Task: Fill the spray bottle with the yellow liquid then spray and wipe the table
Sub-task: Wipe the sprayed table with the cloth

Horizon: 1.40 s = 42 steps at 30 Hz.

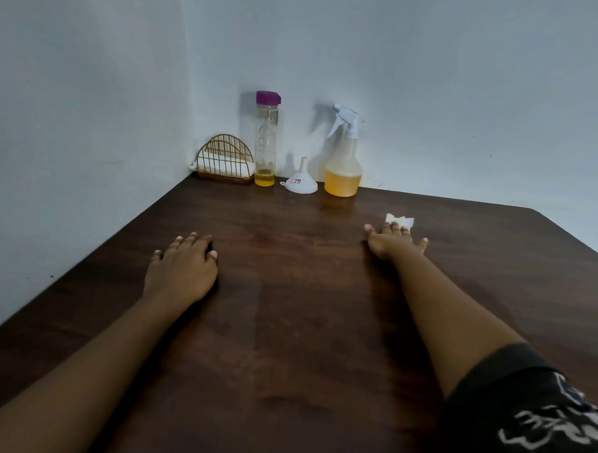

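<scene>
My right hand [394, 242], fingers spread flat, presses the crumpled white tissue [399, 219] onto the dark wooden counter [287, 311] to wipe (translucent plastic spray bottle [343, 166] looks filled), left hand [182, 269] flat, probably bracing.

Bare forearms; right sleeve [529, 407] black with white pattern.

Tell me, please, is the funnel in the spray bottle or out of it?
Out. The funnel rests mouth-down on the table, spout up, left of the spray bottle, which has its trigger head on.
</scene>
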Available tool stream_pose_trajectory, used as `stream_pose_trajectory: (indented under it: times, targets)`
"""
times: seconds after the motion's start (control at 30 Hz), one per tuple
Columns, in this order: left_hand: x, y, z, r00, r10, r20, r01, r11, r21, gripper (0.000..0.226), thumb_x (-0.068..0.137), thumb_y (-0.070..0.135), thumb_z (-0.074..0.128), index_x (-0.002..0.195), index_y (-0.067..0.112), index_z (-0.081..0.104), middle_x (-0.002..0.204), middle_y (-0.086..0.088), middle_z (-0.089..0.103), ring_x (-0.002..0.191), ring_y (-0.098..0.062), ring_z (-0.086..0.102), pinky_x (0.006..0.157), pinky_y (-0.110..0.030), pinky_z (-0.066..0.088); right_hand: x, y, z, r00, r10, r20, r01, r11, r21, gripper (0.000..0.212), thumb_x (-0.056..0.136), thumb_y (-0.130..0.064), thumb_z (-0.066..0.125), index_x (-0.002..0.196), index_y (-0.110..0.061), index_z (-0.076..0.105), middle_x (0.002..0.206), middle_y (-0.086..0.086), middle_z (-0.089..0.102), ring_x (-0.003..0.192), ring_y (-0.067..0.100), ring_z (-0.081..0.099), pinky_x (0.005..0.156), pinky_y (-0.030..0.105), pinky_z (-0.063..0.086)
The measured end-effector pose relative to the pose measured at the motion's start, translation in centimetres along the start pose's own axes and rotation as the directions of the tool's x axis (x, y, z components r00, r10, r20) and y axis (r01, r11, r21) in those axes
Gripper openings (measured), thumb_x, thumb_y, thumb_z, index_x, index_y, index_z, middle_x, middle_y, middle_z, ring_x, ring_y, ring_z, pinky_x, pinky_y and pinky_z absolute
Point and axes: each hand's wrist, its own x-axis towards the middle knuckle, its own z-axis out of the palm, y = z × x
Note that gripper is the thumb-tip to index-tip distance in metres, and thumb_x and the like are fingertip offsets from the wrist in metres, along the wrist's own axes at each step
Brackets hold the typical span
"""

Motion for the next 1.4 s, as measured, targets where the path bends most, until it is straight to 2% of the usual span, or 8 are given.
stream_pose_trajectory:
  times: [0.1, 0.33, 0.43, 0.63, 0.77, 0.87, 1.07, 1.4]
  targets:
    - [0.1, 0.0, 0.2, 1.0, 0.0, 0.002, 0.0, 1.0, 0.007, 0.048, 0.1, 0.037, 0.027, 0.147, 0.027, 0.025, 0.158, 0.001, 0.019, 0.146, -0.019, 0.013, 0.116, -0.047, 0.012, 0.4, -3.6, 0.7, 0.999, -0.039, 0.001, 0.039, 0.999, -0.029, 0.072, 0.095, -0.059, 0.01, 0.151, -0.014, -0.001, 0.159, 0.005, -0.005, 0.147, 0.022, -0.008, 0.112, 0.055, -0.013]
    - [0.3, -0.2, 0.2, 1.0, -0.008, -0.003, 0.008, 1.0, 0.006, 0.049, 0.1, 0.039, 0.027, 0.148, 0.028, 0.023, 0.158, 0.003, 0.018, 0.146, -0.017, 0.012, 0.116, -0.045, 0.011, -1.1, -15.5, 2.9, 0.909, -0.411, 0.066, 0.414, 0.908, -0.062, 0.073, 0.094, -0.062, 0.009, 0.152, -0.018, 0.006, 0.16, 0.002, 0.0, 0.147, 0.022, -0.005, 0.112, 0.055, -0.013]
    - [0.3, -0.3, 0.2, 1.0, -0.005, -0.001, 0.005, 1.0, 0.013, 0.05, 0.099, 0.039, 0.027, 0.148, 0.028, 0.023, 0.158, 0.003, 0.018, 0.146, -0.017, 0.013, 0.116, -0.045, 0.012, 0.1, -12.8, 2.0, 0.934, -0.352, 0.053, 0.355, 0.934, -0.046, 0.074, 0.093, -0.062, 0.007, 0.152, -0.018, 0.004, 0.16, 0.003, 0.0, 0.147, 0.022, -0.005, 0.112, 0.056, -0.013]
    - [0.5, -0.2, 0.4, 1.0, -0.003, 0.007, 0.003, 1.0, 0.019, 0.05, 0.1, 0.039, 0.025, 0.148, 0.028, 0.021, 0.158, 0.003, 0.016, 0.146, -0.018, 0.012, 0.116, -0.045, 0.011, 3.8, -1.9, -0.8, 0.999, -0.033, -0.018, 0.032, 0.999, -0.026, 0.076, 0.092, -0.064, 0.007, 0.151, -0.017, 0.0, 0.16, 0.003, -0.002, 0.147, 0.021, -0.005, 0.112, 0.055, -0.012]
    - [0.4, -0.2, 0.4, 1.0, -0.01, 0.006, 0.01, 1.0, 0.012, 0.05, 0.099, 0.038, 0.025, 0.148, 0.028, 0.021, 0.158, 0.003, 0.016, 0.146, -0.018, 0.011, 0.116, -0.046, 0.011, 4.0, -3.9, -0.6, 1.0, 0.004, 0.011, -0.004, 0.999, -0.031, 0.079, 0.092, -0.065, 0.008, 0.151, -0.014, -0.001, 0.16, 0.005, -0.004, 0.147, 0.022, -0.007, 0.113, 0.054, -0.013]
    - [0.6, -0.1, 0.4, 1.0, -0.02, -0.007, 0.02, 1.0, 0.001, 0.05, 0.099, 0.039, 0.026, 0.148, 0.029, 0.021, 0.158, 0.004, 0.016, 0.146, -0.016, 0.011, 0.116, -0.045, 0.011, 2.0, -10.9, 1.1, 0.984, -0.179, -0.007, 0.179, 0.983, -0.05, 0.08, 0.092, -0.065, 0.01, 0.151, -0.013, 0.003, 0.16, 0.007, 0.002, 0.147, 0.023, -0.003, 0.113, 0.054, -0.014]
    - [0.6, -0.3, 0.3, 0.999, -0.042, -0.025, 0.041, 0.998, -0.041, 0.051, 0.099, 0.038, 0.031, 0.148, 0.024, 0.025, 0.158, 0.003, 0.019, 0.146, -0.015, 0.012, 0.116, -0.044, 0.011, -4.6, -21.9, 4.7, 0.84, -0.535, 0.09, 0.541, 0.84, -0.053, 0.075, 0.093, -0.063, 0.007, 0.151, -0.015, 0.007, 0.16, 0.004, 0.002, 0.147, 0.022, -0.004, 0.112, 0.053, -0.016]
    - [0.2, -0.5, -0.3, 0.997, -0.055, -0.049, 0.049, 0.99, -0.13, 0.046, 0.098, 0.023, 0.035, 0.144, 0.018, 0.034, 0.155, -0.002, 0.028, 0.144, -0.017, 0.02, 0.116, -0.042, 0.016, -3.0, -9.4, 2.0, 0.977, -0.212, 0.024, 0.213, 0.977, -0.023, 0.074, 0.094, -0.061, 0.007, 0.151, -0.015, 0.0, 0.16, 0.003, -0.004, 0.147, 0.021, -0.008, 0.111, 0.055, -0.015]
